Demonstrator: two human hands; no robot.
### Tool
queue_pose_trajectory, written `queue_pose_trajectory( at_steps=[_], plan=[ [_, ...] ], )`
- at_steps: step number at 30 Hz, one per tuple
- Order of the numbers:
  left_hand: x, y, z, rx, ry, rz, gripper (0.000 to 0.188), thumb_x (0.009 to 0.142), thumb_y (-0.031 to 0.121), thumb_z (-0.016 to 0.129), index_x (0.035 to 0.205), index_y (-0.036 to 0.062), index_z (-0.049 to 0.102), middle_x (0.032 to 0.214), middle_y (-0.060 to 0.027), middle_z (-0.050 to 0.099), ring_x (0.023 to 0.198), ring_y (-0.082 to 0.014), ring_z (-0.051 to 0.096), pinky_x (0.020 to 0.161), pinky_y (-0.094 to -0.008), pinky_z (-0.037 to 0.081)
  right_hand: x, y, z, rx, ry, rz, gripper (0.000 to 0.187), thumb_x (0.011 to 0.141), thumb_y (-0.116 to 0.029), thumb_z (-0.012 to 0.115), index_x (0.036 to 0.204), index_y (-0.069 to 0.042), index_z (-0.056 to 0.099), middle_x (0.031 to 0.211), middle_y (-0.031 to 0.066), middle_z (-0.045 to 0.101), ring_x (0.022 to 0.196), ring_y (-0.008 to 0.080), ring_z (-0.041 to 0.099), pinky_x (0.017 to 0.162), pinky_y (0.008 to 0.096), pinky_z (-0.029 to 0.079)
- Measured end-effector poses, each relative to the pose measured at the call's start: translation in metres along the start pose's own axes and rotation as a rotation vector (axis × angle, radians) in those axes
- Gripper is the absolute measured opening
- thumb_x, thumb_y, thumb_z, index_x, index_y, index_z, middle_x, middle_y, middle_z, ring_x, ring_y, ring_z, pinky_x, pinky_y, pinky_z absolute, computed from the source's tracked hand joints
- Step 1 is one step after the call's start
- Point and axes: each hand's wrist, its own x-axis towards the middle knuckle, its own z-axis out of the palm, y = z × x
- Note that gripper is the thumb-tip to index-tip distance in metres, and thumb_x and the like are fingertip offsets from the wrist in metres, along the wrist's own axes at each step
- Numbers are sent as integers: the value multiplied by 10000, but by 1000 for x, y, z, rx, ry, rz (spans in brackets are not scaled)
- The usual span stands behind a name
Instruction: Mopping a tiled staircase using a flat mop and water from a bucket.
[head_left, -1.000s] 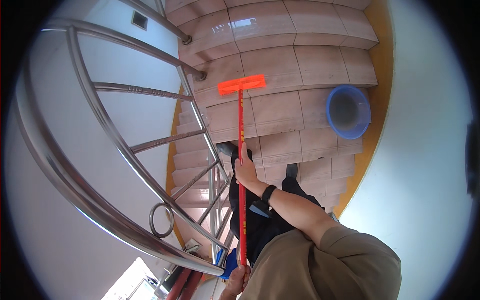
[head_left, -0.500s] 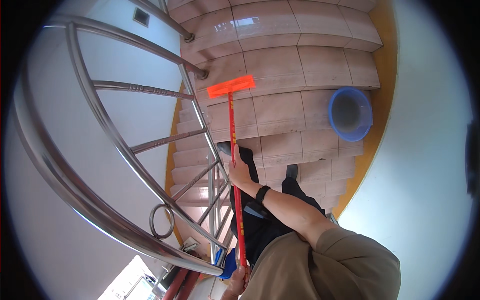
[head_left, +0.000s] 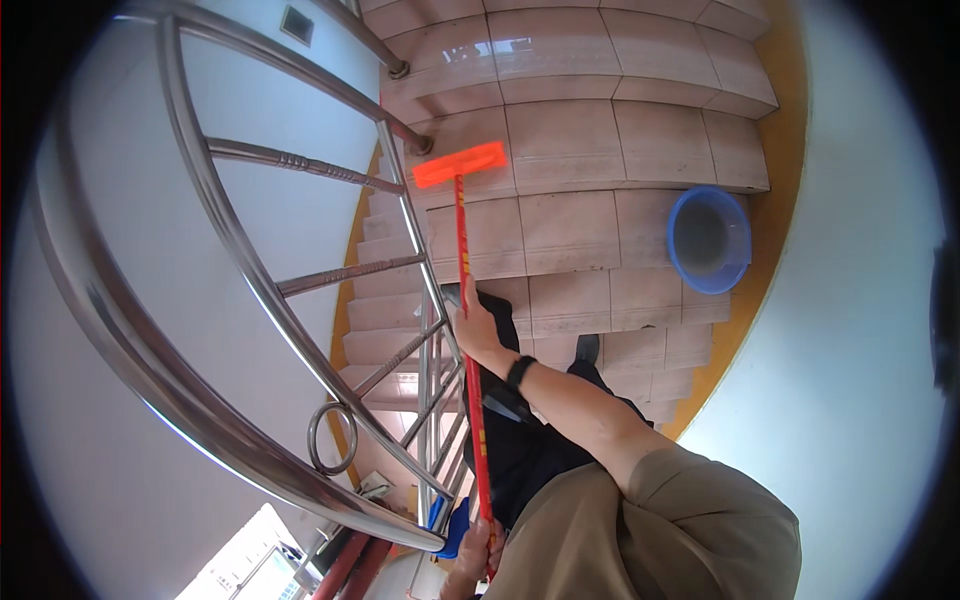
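Observation:
Both my hands grip a long-handled cleaning tool with a red pole and a flat orange crosswise head. Whether the head is a brush or a squeegee I cannot tell. Higher on the pole, my right hand is closed around it, a black band on that wrist. My left hand wraps the pole's lower end, close to my body. The orange head lies over a tiled stair step beside the railing; contact with the tile is unclear. To the right, a blue basin of murky water stands on a step.
A stainless steel railing curves along the left, near the pole. White wall with a yellow-brown border bounds the right. My dark shoe is on a lower step. A blue object shows by the railing's lower end.
The orange head has shifted slightly left, toward the railing post, relative to the steps. Both hands keep their hold on the pole. My view has moved a little, so stairs and basin appear farther right.

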Motion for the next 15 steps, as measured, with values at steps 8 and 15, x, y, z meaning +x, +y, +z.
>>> queue_pose_trajectory(
  at_steps=[8,15],
  plan=[
    [33,35,9,-102,-12,-31,461,1069,564,405,989,118,495,624,6,427,451,-104,389,429,-265,347,34,-32,-7,-66,88,-137,753,982,-99,453,1628,-131,67,796,277,682,594,399,671,558,479,555],
    [4,4,-2,126,-73,14,524,1053,603,405,905,107,491,604,5,423,430,-106,393,404,-263,337,-11,6,-19,-159,146,-117,771,976,-132,475,1625,-119,59,825,305,688,708,472,683,693,541,568]
  ],
)
